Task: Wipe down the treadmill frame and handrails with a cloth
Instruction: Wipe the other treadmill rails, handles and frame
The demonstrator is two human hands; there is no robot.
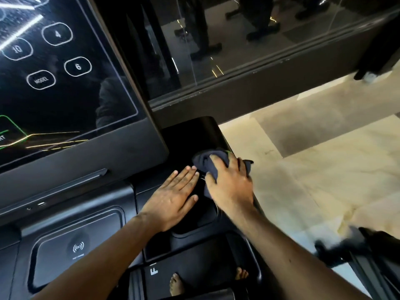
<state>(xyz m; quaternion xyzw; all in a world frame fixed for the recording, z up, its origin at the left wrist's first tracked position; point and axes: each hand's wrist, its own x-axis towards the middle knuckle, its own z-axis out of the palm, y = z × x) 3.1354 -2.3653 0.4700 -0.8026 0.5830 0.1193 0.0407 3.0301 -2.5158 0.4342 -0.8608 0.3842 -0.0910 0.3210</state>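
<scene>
Where the right hand [230, 185] grips one dark cloth [205, 162], treadmill frame [194, 135] beneath partly hidden; left hand [175, 197] flat, released, on console [86, 234]; two bare feet [177, 284] partly cut off

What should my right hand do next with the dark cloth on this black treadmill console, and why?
Probably sweep the dark crumpled cloth forward across the glossy black rounded panel just beyond it. The right hand grips the cloth at that panel's near edge, and the left hand lies flat beside it on the black treadmill console, seemingly steadying.
</scene>
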